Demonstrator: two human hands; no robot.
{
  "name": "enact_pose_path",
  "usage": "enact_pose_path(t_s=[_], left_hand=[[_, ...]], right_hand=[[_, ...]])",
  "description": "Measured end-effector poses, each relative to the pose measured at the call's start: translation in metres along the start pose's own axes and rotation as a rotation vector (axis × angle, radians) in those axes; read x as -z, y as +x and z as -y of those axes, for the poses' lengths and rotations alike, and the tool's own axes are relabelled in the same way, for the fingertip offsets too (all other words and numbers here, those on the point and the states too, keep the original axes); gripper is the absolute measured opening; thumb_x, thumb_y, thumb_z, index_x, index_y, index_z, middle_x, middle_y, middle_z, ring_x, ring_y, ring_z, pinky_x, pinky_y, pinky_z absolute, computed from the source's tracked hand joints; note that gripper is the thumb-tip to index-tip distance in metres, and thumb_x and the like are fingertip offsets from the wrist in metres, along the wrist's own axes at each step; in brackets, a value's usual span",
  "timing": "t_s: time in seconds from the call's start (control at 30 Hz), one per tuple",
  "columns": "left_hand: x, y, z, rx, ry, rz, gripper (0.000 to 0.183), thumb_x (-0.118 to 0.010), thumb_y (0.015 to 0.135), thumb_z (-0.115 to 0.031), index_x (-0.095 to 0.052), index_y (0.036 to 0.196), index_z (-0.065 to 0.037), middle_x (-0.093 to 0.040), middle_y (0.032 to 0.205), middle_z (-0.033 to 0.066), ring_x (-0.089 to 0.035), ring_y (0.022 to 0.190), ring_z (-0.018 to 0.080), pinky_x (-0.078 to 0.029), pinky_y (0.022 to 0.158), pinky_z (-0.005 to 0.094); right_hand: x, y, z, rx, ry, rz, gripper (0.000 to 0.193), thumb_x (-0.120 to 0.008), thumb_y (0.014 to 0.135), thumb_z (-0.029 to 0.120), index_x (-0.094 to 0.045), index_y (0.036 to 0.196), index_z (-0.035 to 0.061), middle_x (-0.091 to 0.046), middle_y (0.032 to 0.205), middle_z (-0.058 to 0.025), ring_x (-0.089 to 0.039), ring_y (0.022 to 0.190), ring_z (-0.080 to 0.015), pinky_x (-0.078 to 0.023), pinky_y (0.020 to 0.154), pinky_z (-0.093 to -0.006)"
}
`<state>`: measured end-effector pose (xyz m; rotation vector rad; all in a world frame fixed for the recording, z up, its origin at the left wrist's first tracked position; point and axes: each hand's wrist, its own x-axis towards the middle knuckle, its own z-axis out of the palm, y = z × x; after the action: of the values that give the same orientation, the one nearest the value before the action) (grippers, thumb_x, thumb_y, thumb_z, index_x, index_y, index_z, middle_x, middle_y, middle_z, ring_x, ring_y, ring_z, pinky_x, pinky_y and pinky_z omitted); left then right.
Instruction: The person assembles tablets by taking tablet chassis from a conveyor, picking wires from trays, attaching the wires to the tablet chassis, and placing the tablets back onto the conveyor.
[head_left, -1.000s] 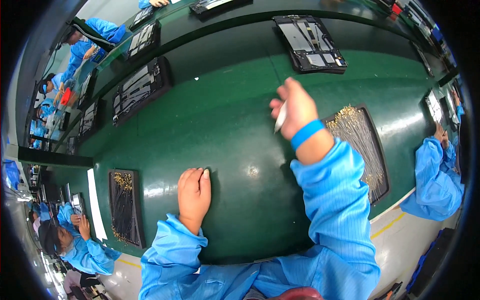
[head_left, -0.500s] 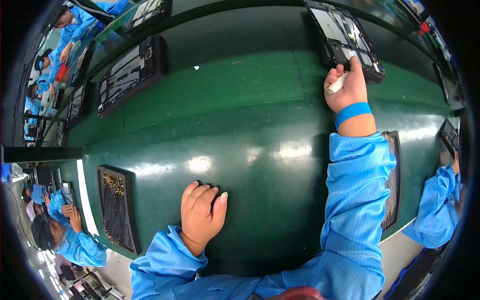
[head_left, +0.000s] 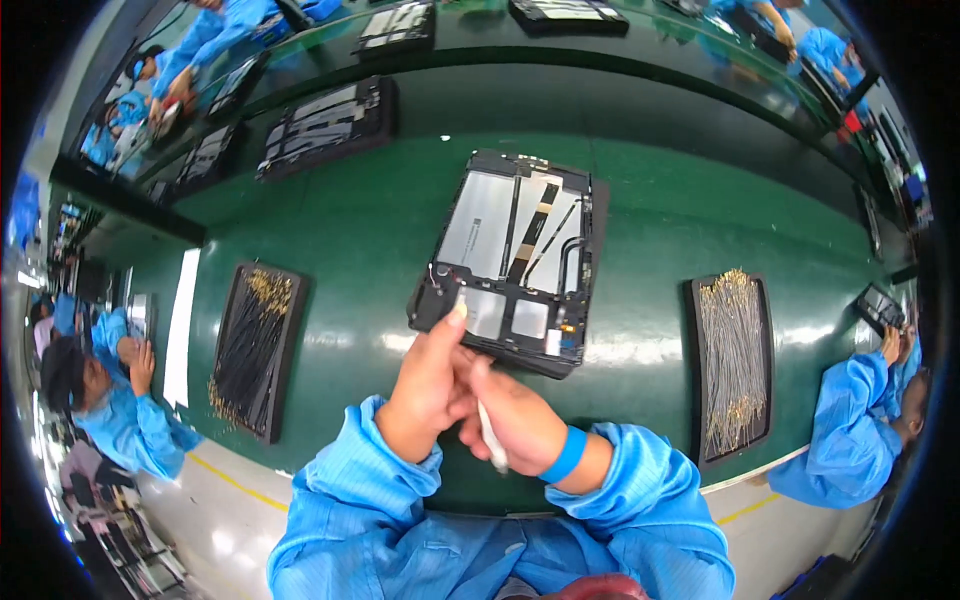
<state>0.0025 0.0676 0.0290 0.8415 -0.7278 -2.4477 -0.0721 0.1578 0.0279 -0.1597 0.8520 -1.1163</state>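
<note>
An opened tablet (head_left: 490, 230) with silver panels and dark ribbon cables sits in a black tray (head_left: 598, 215), slightly tilted, in front of me. My left hand (head_left: 428, 385) grips its near left corner, thumb on top and the other fingers below. Close beside it, my right hand (head_left: 515, 412) is closed around a white stick-like tool (head_left: 491, 437), whose end sticks out under the palm. The right fingertips reach the tablet's near edge; whether they also bear it is hidden.
Left on the green table (head_left: 350, 270) lies a black tray of dark cables with gold ends (head_left: 252, 350); right, a tray of grey cables (head_left: 733, 360). Another opened tablet (head_left: 330, 125) sits far left. Co-workers in blue sit at left (head_left: 120, 390) and right (head_left: 850, 420).
My right hand has drawn back from the far right, and the tablet has come to the middle in front of me. My left hand has moved up and taken hold of its corner.
</note>
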Motion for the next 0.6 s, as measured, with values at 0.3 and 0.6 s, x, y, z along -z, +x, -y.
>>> enact_pose_path(t_s=[0.3,0.6], left_hand=[[0.019,-0.056,-0.036,0.103,0.207,0.177,0.04,-0.05,0.078,-0.018,-0.04,0.112,0.001,-0.052,0.102,0.0089,-0.052,0.09,0.0194,-0.043,0.075,0.0316],[0.074,-0.03,-0.059,-0.85,1.744,-0.448,0.035,-0.049,0.076,-0.03,-0.056,0.086,0.003,-0.057,0.082,0.0184,-0.053,0.077,0.0336,-0.042,0.066,0.0395]], right_hand=[[0.014,-0.056,-0.088,-0.431,-0.295,0.306,0.051,-0.047,0.082,0.034,-0.032,0.12,0.0032,-0.049,0.084,-0.0048,-0.045,0.064,-0.0077,-0.038,0.051,-0.0184],[0.001,-0.042,-0.082,-0.467,-0.511,0.333,0.045,-0.04,0.085,0.032,-0.034,0.119,0.0036,-0.051,0.08,-0.0075,-0.05,0.067,-0.0107,-0.042,0.053,-0.0206]])
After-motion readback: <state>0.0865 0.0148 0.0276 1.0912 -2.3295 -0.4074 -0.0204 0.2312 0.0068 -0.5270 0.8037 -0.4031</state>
